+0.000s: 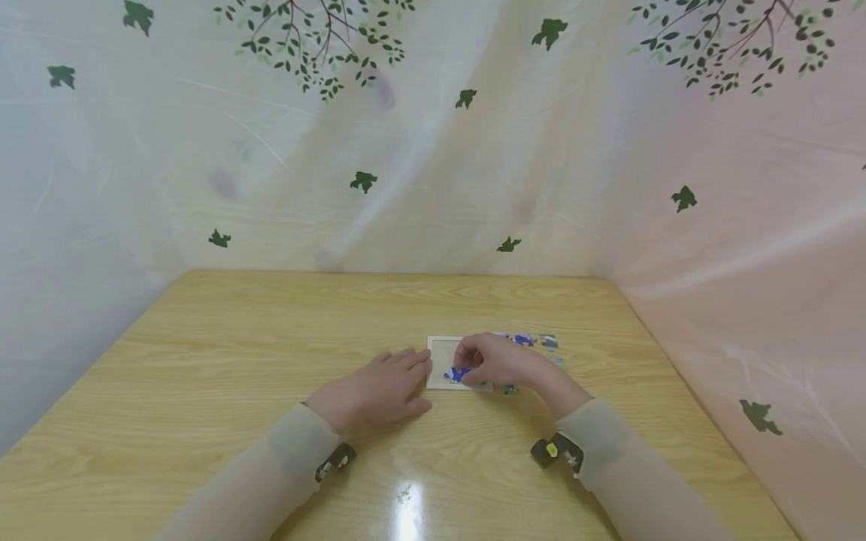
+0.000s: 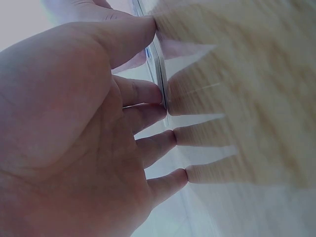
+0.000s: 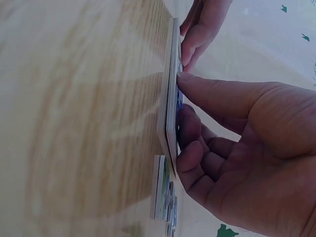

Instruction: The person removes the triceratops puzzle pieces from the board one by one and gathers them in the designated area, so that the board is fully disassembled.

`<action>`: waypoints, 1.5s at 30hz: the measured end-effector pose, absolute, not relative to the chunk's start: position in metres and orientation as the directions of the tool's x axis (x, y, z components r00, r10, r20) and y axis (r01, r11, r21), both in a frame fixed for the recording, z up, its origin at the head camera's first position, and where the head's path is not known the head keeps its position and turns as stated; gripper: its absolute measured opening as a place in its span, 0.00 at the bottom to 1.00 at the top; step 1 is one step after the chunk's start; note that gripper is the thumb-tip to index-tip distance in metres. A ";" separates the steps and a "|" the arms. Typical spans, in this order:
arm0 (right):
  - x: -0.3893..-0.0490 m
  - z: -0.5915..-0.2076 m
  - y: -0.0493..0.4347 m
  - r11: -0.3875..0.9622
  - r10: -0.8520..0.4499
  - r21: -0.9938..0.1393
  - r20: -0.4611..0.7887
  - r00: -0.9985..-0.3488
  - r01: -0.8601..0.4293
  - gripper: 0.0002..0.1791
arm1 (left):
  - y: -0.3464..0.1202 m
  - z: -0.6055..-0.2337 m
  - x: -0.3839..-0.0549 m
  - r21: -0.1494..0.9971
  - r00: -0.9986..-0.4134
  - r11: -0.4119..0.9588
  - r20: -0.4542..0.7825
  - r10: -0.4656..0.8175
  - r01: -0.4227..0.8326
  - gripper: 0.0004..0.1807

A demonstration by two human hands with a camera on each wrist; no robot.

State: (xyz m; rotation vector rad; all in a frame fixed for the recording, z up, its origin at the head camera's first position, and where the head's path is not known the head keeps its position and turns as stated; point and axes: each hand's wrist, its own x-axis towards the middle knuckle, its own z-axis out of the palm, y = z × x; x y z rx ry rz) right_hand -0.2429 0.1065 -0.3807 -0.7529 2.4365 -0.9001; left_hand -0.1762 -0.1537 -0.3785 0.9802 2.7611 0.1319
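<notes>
A small white puzzle tray (image 1: pixel 440 353) lies on the wooden table. My left hand (image 1: pixel 379 385) lies flat on the left, fingers spread, its fingertips touching the tray's left edge. Over the tray, my right hand (image 1: pixel 497 358) pinches a blue-and-white puzzle piece (image 1: pixel 458 374) between thumb and curled fingers, low in the tray. From the right wrist view, the thumb (image 3: pixel 212 91) and fingers meet at the tray's top face, and they hide most of the piece. The palm covers the tray's right part in the head view.
Several loose puzzle pieces (image 1: pixel 523 340) lie right of the tray, partly behind the right hand and forearm. A green-edged piece (image 3: pixel 160 187) sits close to the tray's near corner. A leaf-patterned curtain (image 1: pixel 419 150) stands around the table (image 1: pixel 271 323).
</notes>
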 end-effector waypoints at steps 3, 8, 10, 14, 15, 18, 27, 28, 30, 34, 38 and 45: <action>-0.242 -0.380 0.106 0.643 -0.615 -0.689 -0.204 -0.761 -0.335 0.07 | -0.154 -0.379 -0.176 0.156 -0.761 0.781 -0.174 0.625 0.605 0.39; -0.242 -0.379 0.106 0.634 -0.613 -0.699 -0.193 -0.766 -0.330 0.13 | -0.153 -0.379 -0.177 0.158 -0.770 0.791 -0.184 0.611 0.591 0.40; -0.242 -0.378 0.106 0.629 -0.616 -0.703 -0.189 -0.765 -0.333 0.13 | -0.153 -0.379 -0.177 0.160 -0.772 0.793 -0.183 0.609 0.588 0.40; -0.243 -0.378 0.107 0.628 -0.619 -0.697 -0.180 -0.764 -0.345 0.10 | -0.153 -0.380 -0.178 0.166 -0.772 0.793 -0.183 0.608 0.586 0.39; -0.243 -0.378 0.107 0.631 -0.615 -0.696 -0.181 -0.767 -0.342 0.09 | -0.153 -0.380 -0.178 0.167 -0.773 0.794 -0.183 0.608 0.585 0.39; -0.245 -0.378 0.109 0.630 -0.608 -0.702 -0.180 -0.773 -0.332 0.08 | -0.153 -0.380 -0.178 0.165 -0.772 0.794 -0.186 0.608 0.585 0.39; -0.246 -0.370 0.122 0.626 -0.576 -0.701 -0.119 -0.809 -0.342 0.15 | -0.154 -0.380 -0.178 0.159 -0.763 0.782 -0.170 0.623 0.603 0.39; -0.245 -0.368 0.124 0.627 -0.568 -0.702 -0.116 -0.815 -0.337 0.16 | -0.154 -0.381 -0.178 0.156 -0.764 0.783 -0.171 0.622 0.602 0.39; -0.245 -0.363 0.130 0.625 -0.555 -0.708 -0.107 -0.825 -0.329 0.16 | -0.154 -0.380 -0.178 0.158 -0.768 0.786 -0.172 0.617 0.597 0.39; -0.243 -0.359 0.144 0.609 -0.535 -0.734 -0.100 -0.839 -0.301 0.14 | -0.154 -0.380 -0.177 0.160 -0.766 0.785 -0.174 0.619 0.598 0.39; -0.243 -0.359 0.158 0.595 -0.508 -0.764 -0.117 -0.853 -0.250 0.11 | -0.154 -0.380 -0.176 0.167 -0.759 0.778 -0.173 0.628 0.606 0.38; -0.238 -0.360 0.178 0.645 -0.441 -0.734 -0.130 -0.888 -0.213 0.09 | -0.155 -0.380 -0.177 0.169 -0.759 0.775 -0.163 0.631 0.608 0.39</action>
